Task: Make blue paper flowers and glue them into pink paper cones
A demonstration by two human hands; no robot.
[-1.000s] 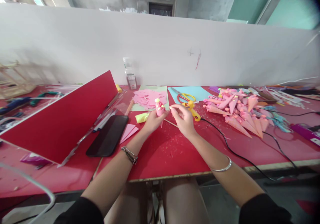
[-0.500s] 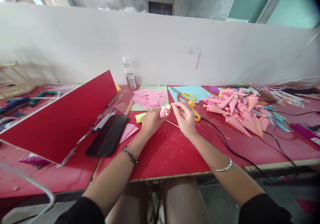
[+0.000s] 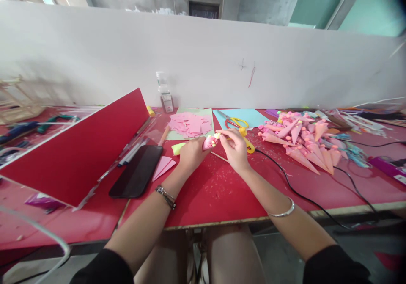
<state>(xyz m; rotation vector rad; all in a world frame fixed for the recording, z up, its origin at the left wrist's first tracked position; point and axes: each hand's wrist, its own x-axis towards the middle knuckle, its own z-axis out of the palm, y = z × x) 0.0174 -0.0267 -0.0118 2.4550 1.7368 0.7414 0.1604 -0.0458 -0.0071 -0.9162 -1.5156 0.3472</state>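
Holding a pink cone [image 3: 209,142] above the bench [image 3: 215,191], the left hand [image 3: 190,153] clasps its body; the right hand [image 3: 236,148] pinches at the yellow-beaded tip. Judged light, thin, easily crushed: best gripped gently along the body.

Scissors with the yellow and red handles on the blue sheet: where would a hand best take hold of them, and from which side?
By the looped handles of the scissors, coming from the near side: the loops face the person, the blades point away toward the wall, and they lie flat on the blue sheet. The right hand is nearest.
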